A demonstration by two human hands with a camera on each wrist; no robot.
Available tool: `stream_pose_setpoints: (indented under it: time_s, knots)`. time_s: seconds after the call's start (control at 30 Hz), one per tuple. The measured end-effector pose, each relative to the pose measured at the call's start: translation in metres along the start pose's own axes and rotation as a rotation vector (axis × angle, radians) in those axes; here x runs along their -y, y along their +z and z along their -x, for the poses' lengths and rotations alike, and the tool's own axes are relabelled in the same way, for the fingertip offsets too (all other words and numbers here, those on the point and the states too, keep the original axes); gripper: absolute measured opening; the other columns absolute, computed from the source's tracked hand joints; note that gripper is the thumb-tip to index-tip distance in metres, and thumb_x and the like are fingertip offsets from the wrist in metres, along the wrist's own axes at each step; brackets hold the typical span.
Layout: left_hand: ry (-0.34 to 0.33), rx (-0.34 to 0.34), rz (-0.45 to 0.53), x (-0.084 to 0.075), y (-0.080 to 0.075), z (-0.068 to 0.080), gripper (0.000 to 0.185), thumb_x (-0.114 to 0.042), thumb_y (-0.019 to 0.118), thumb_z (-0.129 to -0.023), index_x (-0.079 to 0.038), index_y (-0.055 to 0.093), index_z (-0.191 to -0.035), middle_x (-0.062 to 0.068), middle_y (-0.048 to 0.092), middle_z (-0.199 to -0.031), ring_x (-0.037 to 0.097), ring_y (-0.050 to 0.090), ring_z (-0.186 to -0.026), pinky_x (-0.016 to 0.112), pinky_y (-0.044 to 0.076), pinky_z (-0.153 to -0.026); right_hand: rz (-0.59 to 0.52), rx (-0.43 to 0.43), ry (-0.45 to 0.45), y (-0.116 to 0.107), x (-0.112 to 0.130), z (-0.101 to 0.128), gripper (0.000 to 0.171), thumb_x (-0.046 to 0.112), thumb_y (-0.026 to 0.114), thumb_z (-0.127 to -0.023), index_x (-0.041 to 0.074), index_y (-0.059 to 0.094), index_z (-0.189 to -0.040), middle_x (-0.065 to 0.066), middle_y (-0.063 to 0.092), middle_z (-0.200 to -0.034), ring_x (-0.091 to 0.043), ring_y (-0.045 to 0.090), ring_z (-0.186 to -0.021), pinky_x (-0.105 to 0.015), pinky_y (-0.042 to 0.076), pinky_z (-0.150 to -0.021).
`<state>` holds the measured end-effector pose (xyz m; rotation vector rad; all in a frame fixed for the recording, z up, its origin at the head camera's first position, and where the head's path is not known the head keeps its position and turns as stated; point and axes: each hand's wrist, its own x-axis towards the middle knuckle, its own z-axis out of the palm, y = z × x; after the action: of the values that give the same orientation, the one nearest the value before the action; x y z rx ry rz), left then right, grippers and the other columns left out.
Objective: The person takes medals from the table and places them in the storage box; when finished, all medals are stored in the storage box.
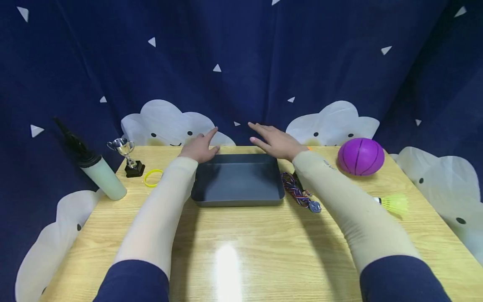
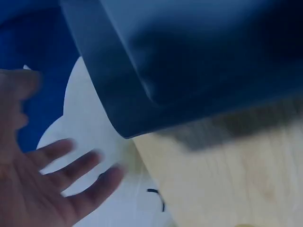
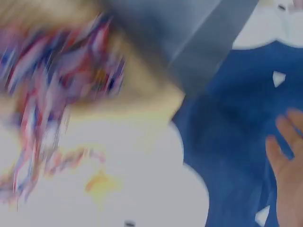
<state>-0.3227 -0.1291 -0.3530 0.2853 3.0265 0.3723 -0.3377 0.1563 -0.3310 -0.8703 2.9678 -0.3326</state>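
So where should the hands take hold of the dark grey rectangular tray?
Probably by the two short side walls of the dark grey rectangular tray, one hand per side. It lies flat and empty with raised rims, and the left hand and right hand hover open over its far corners.

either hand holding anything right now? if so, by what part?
Nothing is held. The left hand and right hand hover open, fingers straight, over the far corners of the dark grey rectangular tray, gripping nothing.
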Motion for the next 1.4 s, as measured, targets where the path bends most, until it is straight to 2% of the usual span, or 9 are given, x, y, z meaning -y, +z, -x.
stream_pose_setpoints:
  time_s: [0.1,0.2,0.27,0.37,0.53,0.73,1.03,1.23,1.4]
  knots:
    - [-0.036,0.084,0.092,0.008,0.001,0.003,0.073,-0.031,0.051,-0.108,-0.018,0.015,-0.17,0.028,0.046,-0.159,0.042,0.056,-0.138,0.057,0.049,-0.112,-0.075,0.029,-0.01,-0.012,-0.02,0.013,0.051,0.04,0.044,-0.113,0.011,0.049,-0.155,-0.017,0.057,-0.155,-0.037,0.057,-0.141,-0.056,0.044,-0.118]
    - [-0.087,0.175,0.162,0.014,0.003,0.005,0.071,-0.018,0.05,-0.108,-0.011,0.014,-0.169,0.028,0.047,-0.158,0.032,0.072,-0.095,0.045,0.06,-0.087,-0.119,0.069,-0.005,-0.013,-0.04,0.026,0.033,0.021,0.051,-0.111,0.0,0.065,-0.133,-0.022,0.072,-0.128,-0.037,0.07,-0.115,-0.054,0.056,-0.102]
    - [-0.125,0.231,0.2,0.018,0.005,0.004,0.071,-0.01,0.047,-0.107,-0.01,0.013,-0.169,0.028,0.046,-0.158,0.023,0.063,-0.064,0.036,0.057,-0.062,-0.142,0.119,0.01,-0.008,-0.051,0.035,0.025,0.01,0.055,-0.107,-0.004,0.068,-0.123,-0.025,0.074,-0.116,-0.036,0.072,-0.105,-0.052,0.059,-0.094]
    - [-0.174,0.277,0.223,0.021,0.009,0.004,0.068,-0.001,0.042,-0.105,-0.009,0.017,-0.168,0.028,0.04,-0.163,0.016,0.053,-0.048,0.029,0.048,-0.045,-0.159,0.202,0.013,0.004,-0.06,0.045,0.019,0.0,0.06,-0.101,-0.008,0.067,-0.117,-0.027,0.074,-0.109,-0.037,0.073,-0.1,-0.048,0.06,-0.088]
    - [-0.194,0.3,0.194,0.023,0.015,0.002,0.063,0.002,0.04,-0.105,-0.007,0.025,-0.166,0.028,0.039,-0.163,0.02,0.059,-0.059,0.029,0.051,-0.047,-0.131,0.3,0.037,0.023,-0.067,0.058,0.019,-0.007,0.063,-0.093,-0.005,0.068,-0.11,-0.02,0.075,-0.1,-0.029,0.072,-0.092,-0.043,0.06,-0.085]
    - [-0.209,0.301,0.219,0.021,0.019,0.003,0.06,0.0,0.042,-0.107,-0.008,0.028,-0.165,0.027,0.039,-0.163,0.029,0.069,-0.087,0.031,0.058,-0.053,-0.109,0.321,0.061,0.035,-0.071,0.063,0.022,-0.001,0.066,-0.089,0.0,0.069,-0.111,-0.014,0.072,-0.096,-0.021,0.064,-0.087,-0.039,0.057,-0.084]
    - [-0.208,0.309,0.203,0.02,0.019,0.006,0.061,0.001,0.041,-0.107,-0.008,0.027,-0.165,0.026,0.037,-0.165,0.033,0.072,-0.092,0.034,0.06,-0.056,-0.183,0.391,0.107,0.04,-0.066,0.062,0.026,0.006,0.07,-0.092,0.002,0.062,-0.117,-0.006,0.06,-0.091,-0.016,0.054,-0.082,-0.029,0.048,-0.076]
    - [-0.199,0.319,0.211,0.02,0.02,0.006,0.063,0.004,0.042,-0.106,-0.007,0.026,-0.165,0.028,0.034,-0.166,0.04,0.071,-0.113,0.037,0.064,-0.062,-0.183,0.356,0.101,0.043,-0.067,0.065,0.02,0.005,0.071,-0.09,0.001,0.062,-0.108,-0.01,0.063,-0.096,-0.02,0.056,-0.087,-0.034,0.051,-0.08]
    - [-0.191,0.329,0.24,0.021,0.02,0.005,0.065,0.006,0.043,-0.105,-0.007,0.025,-0.166,0.03,0.03,-0.167,0.044,0.069,-0.116,0.04,0.066,-0.065,-0.311,0.262,0.127,0.042,-0.069,0.067,0.006,0.0,0.064,-0.097,0.0,0.059,-0.101,-0.01,0.063,-0.091,-0.018,0.054,-0.081,-0.029,0.047,-0.073]
